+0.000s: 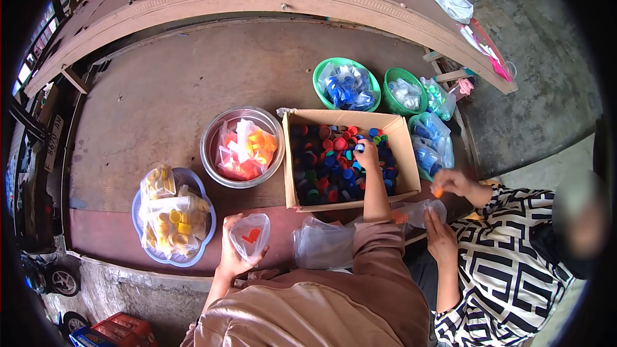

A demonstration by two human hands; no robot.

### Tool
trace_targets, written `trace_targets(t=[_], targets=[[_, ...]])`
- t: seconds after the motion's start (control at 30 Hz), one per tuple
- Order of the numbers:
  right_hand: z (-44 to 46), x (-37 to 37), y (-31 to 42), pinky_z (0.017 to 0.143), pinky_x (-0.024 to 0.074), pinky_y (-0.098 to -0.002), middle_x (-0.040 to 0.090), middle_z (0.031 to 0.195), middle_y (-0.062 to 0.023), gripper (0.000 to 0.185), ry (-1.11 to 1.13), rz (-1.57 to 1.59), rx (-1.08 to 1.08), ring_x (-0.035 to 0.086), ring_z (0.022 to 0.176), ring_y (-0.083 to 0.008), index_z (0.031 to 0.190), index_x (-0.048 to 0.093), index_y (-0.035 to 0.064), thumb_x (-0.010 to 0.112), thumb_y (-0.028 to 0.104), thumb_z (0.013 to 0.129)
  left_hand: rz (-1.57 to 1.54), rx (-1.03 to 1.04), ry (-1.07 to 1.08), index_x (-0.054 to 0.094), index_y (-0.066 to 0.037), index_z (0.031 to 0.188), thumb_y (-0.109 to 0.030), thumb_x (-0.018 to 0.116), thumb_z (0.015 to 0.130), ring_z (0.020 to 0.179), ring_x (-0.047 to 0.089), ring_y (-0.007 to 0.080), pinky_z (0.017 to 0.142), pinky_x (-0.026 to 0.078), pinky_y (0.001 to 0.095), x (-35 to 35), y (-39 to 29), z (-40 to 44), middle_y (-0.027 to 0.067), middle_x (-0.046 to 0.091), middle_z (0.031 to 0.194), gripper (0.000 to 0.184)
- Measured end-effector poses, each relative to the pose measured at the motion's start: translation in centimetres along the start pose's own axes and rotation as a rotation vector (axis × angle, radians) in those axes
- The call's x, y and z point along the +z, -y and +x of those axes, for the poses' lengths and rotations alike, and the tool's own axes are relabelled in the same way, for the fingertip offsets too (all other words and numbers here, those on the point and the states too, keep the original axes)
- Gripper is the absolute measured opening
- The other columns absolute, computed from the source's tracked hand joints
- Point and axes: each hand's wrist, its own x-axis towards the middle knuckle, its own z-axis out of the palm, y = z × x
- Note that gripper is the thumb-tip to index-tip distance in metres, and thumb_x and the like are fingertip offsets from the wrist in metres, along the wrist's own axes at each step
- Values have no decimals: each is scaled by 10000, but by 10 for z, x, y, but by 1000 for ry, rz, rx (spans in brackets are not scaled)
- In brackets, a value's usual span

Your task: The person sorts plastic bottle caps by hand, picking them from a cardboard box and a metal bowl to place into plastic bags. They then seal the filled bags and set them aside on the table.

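Note:
My left hand (234,254) is closed round a clear plastic bag (239,226) with a few red pieces, likely bottle caps, inside; its mouth faces up. Over the cardboard box (353,117), my right hand (367,155) pinches a blue bottle cap (359,148). Loose bottle caps (339,144) in red, blue, green and black fill the box. A stack of empty clear plastic bags (321,244) lies in front of the box, partly behind my right sleeve.
Left of the box stand a metal bowl (209,170) with bagged orange and red caps and a lilac tray (137,209) with bagged yellow caps. Green baskets (317,80) of bagged caps sit behind and right. At right a co-worker (501,250) holds an orange cap and a bag.

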Motion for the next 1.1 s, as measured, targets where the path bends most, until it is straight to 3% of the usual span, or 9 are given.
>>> trace_targets(t=[0.03,0.07,0.1,0.17,0.3,0.57,0.9,1.03,1.1], targets=[[0,0,1,839,453,-400,590,980,-165,426,-36,113,1,560,929,-355,1048,596,107,723,215,656,9,1,4,330,5,1213,-183,798,553,977,471,282,834,418,384,0,1,1,166,408,1068,830],[-2,-3,-1,833,451,-348,630,920,-172,303,-74,217,72,602,892,-309,969,632,81,683,212,700,18,1,9,331,5,1212,-180,797,553,976,472,283,834,418,384,0,2,2,166,409,1068,829],[-2,-2,-8,784,466,-316,639,901,-129,331,-54,334,105,619,843,-242,1006,619,63,676,210,715,17,2,14,332,4,1212,-177,796,552,975,473,283,833,419,384,0,2,3,166,410,1067,826],[1,1,-21,713,475,-273,634,898,-71,292,104,917,254,616,824,-163,1023,608,39,656,174,769,17,3,25,334,3,1212,-171,792,552,974,474,284,832,420,383,1,6,2,166,413,1067,822],[-8,-8,-13,704,473,-266,631,903,-64,277,183,1311,404,615,821,-155,1025,606,37,646,166,783,-35,-22,40,336,1,1214,-162,785,554,971,478,284,831,421,381,2,11,2,165,418,1062,815],[-14,-16,11,686,470,-250,624,913,-50,248,240,1281,351,614,815,-141,1028,602,34,626,151,810,-59,-53,74,326,10,1203,-168,760,579,1010,440,272,854,401,386,-2,14,4,162,386,1092,781],[-24,-13,32,658,466,-225,612,947,-44,190,421,916,137,613,789,-124,1035,600,44,578,133,868,-39,-39,77,332,3,1201,-152,755,574,988,452,272,830,416,385,-6,20,3,163,396,1083,772],[-22,-9,29,683,471,-259,624,929,-43,222,417,943,242,612,790,-129,1025,609,37,615,145,831,-14,-26,77,332,4,1203,-150,754,573,985,454,271,828,418,385,-7,20,4,163,401,1077,774],[-23,-8,32,695,470,-267,627,921,-45,236,357,856,147,610,790,-133,1020,611,37,628,151,814,-15,-38,80,331,4,1206,-147,755,573,985,456,270,828,420,384,-9,18,4,163,401,1076,777]])
